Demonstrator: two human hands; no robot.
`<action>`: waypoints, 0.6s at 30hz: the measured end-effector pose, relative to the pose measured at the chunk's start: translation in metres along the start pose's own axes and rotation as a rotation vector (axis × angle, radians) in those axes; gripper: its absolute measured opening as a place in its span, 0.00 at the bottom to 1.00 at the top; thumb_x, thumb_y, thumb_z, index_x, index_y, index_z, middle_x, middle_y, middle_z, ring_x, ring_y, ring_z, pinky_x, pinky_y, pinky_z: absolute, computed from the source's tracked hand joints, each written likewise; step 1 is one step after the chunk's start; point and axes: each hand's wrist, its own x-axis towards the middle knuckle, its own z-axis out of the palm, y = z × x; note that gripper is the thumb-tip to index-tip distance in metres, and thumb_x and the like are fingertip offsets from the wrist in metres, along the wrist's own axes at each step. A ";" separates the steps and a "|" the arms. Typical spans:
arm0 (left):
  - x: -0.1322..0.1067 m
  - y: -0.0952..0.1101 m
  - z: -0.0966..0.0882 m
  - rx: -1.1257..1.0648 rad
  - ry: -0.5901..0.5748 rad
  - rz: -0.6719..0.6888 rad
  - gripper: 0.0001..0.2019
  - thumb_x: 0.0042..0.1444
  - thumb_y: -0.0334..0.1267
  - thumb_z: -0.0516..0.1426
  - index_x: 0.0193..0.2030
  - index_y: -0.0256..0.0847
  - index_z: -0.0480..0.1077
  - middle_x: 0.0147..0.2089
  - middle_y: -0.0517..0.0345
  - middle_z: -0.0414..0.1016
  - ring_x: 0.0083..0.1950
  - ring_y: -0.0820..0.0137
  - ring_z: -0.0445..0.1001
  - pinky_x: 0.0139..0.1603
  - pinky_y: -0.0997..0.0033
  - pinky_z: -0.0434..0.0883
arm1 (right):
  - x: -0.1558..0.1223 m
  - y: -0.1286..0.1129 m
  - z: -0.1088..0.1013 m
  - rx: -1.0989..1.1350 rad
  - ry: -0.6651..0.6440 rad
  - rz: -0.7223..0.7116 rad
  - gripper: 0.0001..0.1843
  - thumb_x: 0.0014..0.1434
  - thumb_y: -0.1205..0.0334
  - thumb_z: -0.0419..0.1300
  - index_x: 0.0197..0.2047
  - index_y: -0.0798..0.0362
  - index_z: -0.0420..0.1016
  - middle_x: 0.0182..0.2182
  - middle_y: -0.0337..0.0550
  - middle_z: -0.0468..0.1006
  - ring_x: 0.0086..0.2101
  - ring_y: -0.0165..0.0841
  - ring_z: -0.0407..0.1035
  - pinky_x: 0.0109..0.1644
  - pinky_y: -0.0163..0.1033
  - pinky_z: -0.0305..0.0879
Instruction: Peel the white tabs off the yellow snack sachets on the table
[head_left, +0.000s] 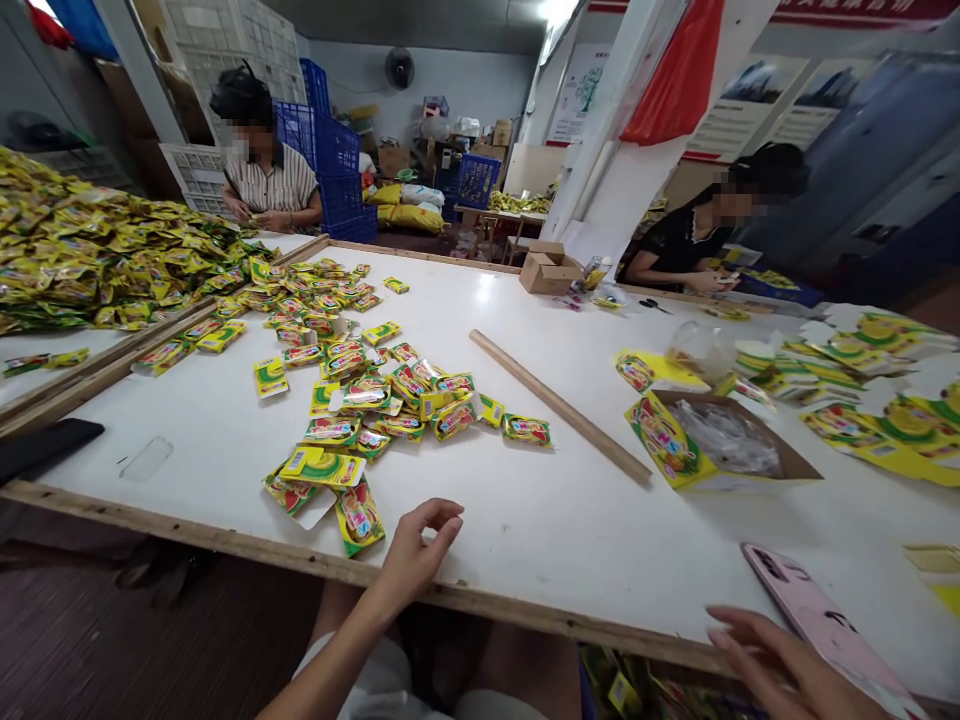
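My left hand [420,548] hovers at the table's front edge, its fingers loosely curled and apart with nothing between them. Just left of it lie small yellow-and-green printed boxes [360,516], the nearest end of a loose heap; some have raised flaps. At the lower right, my right hand [784,655] is empty with its fingers spread, partly cut off by the frame. Beside that hand rests a pink phone [806,605]. Farther up stands an open display box [667,440] with clear plastic inside.
A wooden stick [559,405] lies across the white table [525,540]. Yellow sachets [112,245] are piled at the left behind a wooden rail. Flat printed cartons [885,400] are stacked at the right, and a small cardboard box [550,268] stands at the back. Two people sit across the table.
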 end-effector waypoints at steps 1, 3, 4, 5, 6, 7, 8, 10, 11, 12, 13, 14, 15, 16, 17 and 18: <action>0.000 0.000 0.001 0.018 -0.003 0.008 0.13 0.59 0.45 0.55 0.44 0.40 0.74 0.38 0.51 0.77 0.39 0.65 0.74 0.31 0.74 0.68 | 0.011 -0.006 0.013 0.092 -0.062 0.045 0.24 0.41 0.39 0.64 0.37 0.46 0.79 0.32 0.50 0.82 0.31 0.45 0.77 0.33 0.44 0.73; -0.002 -0.002 0.001 0.037 0.004 0.029 0.13 0.59 0.45 0.55 0.43 0.40 0.74 0.37 0.52 0.78 0.38 0.65 0.74 0.29 0.75 0.67 | 0.039 -0.031 0.051 0.299 -0.129 0.109 0.29 0.46 0.38 0.60 0.44 0.50 0.74 0.30 0.50 0.81 0.28 0.43 0.76 0.33 0.45 0.72; -0.003 -0.002 0.000 0.040 0.014 0.036 0.13 0.59 0.45 0.55 0.43 0.40 0.74 0.36 0.52 0.77 0.38 0.65 0.74 0.28 0.75 0.66 | 0.056 -0.047 0.072 0.375 -0.150 0.125 0.32 0.47 0.38 0.59 0.48 0.53 0.71 0.28 0.49 0.81 0.25 0.41 0.76 0.33 0.45 0.72; -0.003 -0.003 0.000 0.044 0.026 0.040 0.13 0.58 0.45 0.55 0.43 0.40 0.74 0.36 0.53 0.77 0.37 0.65 0.74 0.28 0.75 0.66 | 0.074 -0.062 0.093 0.385 -0.145 0.152 0.34 0.47 0.40 0.59 0.50 0.55 0.69 0.27 0.48 0.80 0.24 0.39 0.75 0.32 0.43 0.71; -0.004 -0.003 -0.001 0.048 0.037 0.039 0.13 0.58 0.45 0.55 0.42 0.40 0.74 0.35 0.53 0.77 0.37 0.65 0.74 0.27 0.75 0.65 | 0.092 -0.075 0.111 0.349 -0.116 0.183 0.34 0.48 0.41 0.59 0.52 0.56 0.67 0.26 0.46 0.80 0.23 0.38 0.74 0.30 0.42 0.69; -0.005 -0.003 -0.002 0.055 0.047 0.036 0.13 0.59 0.45 0.55 0.42 0.40 0.74 0.35 0.53 0.77 0.36 0.65 0.74 0.27 0.75 0.65 | 0.109 -0.086 0.127 0.332 -0.096 0.195 0.35 0.49 0.43 0.58 0.54 0.58 0.65 0.26 0.44 0.80 0.21 0.36 0.73 0.29 0.41 0.68; -0.005 -0.003 -0.002 0.063 0.056 0.034 0.13 0.59 0.45 0.55 0.42 0.40 0.74 0.34 0.53 0.77 0.36 0.65 0.74 0.27 0.75 0.65 | 0.125 -0.093 0.140 0.310 -0.079 0.207 0.35 0.50 0.46 0.58 0.56 0.58 0.63 0.25 0.43 0.80 0.20 0.35 0.72 0.28 0.39 0.67; -0.006 -0.003 -0.002 0.078 0.070 0.039 0.12 0.59 0.45 0.54 0.42 0.40 0.74 0.33 0.54 0.77 0.36 0.65 0.74 0.27 0.75 0.64 | 0.151 -0.101 0.157 0.276 -0.055 0.222 0.31 0.51 0.50 0.59 0.55 0.59 0.64 0.22 0.40 0.78 0.18 0.34 0.70 0.26 0.38 0.65; -0.006 -0.003 -0.002 0.084 0.076 0.043 0.12 0.59 0.44 0.54 0.41 0.40 0.74 0.33 0.54 0.77 0.36 0.65 0.74 0.28 0.75 0.64 | 0.160 -0.102 0.162 0.260 -0.048 0.229 0.28 0.51 0.51 0.59 0.52 0.59 0.66 0.20 0.39 0.77 0.16 0.34 0.69 0.25 0.38 0.64; -0.005 -0.002 -0.001 0.087 0.080 0.047 0.12 0.59 0.44 0.54 0.41 0.40 0.74 0.33 0.54 0.77 0.36 0.65 0.74 0.28 0.75 0.64 | 0.166 -0.102 0.165 0.243 -0.039 0.234 0.24 0.51 0.53 0.59 0.48 0.58 0.69 0.18 0.39 0.76 0.15 0.34 0.68 0.25 0.38 0.64; -0.005 -0.002 -0.001 0.089 0.082 0.048 0.12 0.59 0.44 0.54 0.41 0.40 0.74 0.34 0.54 0.77 0.36 0.65 0.74 0.28 0.74 0.64 | 0.169 -0.101 0.166 0.230 -0.029 0.231 0.19 0.50 0.54 0.59 0.42 0.57 0.71 0.17 0.39 0.75 0.15 0.34 0.68 0.25 0.38 0.63; -0.005 -0.002 -0.001 0.088 0.083 0.048 0.11 0.60 0.44 0.54 0.41 0.40 0.74 0.34 0.54 0.77 0.36 0.65 0.73 0.29 0.74 0.64 | 0.169 -0.099 0.166 0.224 -0.021 0.219 0.14 0.50 0.55 0.59 0.38 0.56 0.71 0.17 0.39 0.75 0.15 0.35 0.69 0.25 0.38 0.64; -0.005 -0.003 0.000 0.087 0.083 0.047 0.11 0.60 0.43 0.54 0.41 0.40 0.73 0.34 0.54 0.76 0.36 0.65 0.73 0.29 0.74 0.64 | 0.166 -0.098 0.164 0.224 -0.014 0.197 0.11 0.50 0.55 0.58 0.34 0.54 0.71 0.18 0.40 0.75 0.17 0.35 0.70 0.26 0.38 0.64; -0.005 -0.003 0.000 0.086 0.085 0.047 0.11 0.60 0.43 0.54 0.41 0.40 0.73 0.34 0.54 0.76 0.36 0.65 0.73 0.29 0.74 0.65 | 0.162 -0.096 0.161 0.230 -0.007 0.165 0.09 0.51 0.55 0.57 0.31 0.52 0.69 0.19 0.41 0.76 0.19 0.35 0.72 0.28 0.38 0.65; -0.004 -0.004 0.000 0.087 0.091 0.053 0.11 0.61 0.42 0.53 0.42 0.40 0.73 0.35 0.53 0.76 0.36 0.65 0.73 0.29 0.73 0.65 | 0.155 -0.096 0.157 0.238 -0.001 0.128 0.08 0.51 0.55 0.56 0.30 0.51 0.68 0.21 0.41 0.77 0.22 0.36 0.74 0.30 0.38 0.66; -0.004 -0.004 0.000 0.087 0.103 0.071 0.10 0.61 0.42 0.53 0.42 0.40 0.72 0.36 0.53 0.75 0.37 0.65 0.73 0.31 0.72 0.67 | 0.146 -0.096 0.152 0.248 0.003 0.090 0.08 0.51 0.55 0.56 0.30 0.51 0.68 0.23 0.41 0.78 0.25 0.36 0.75 0.33 0.38 0.66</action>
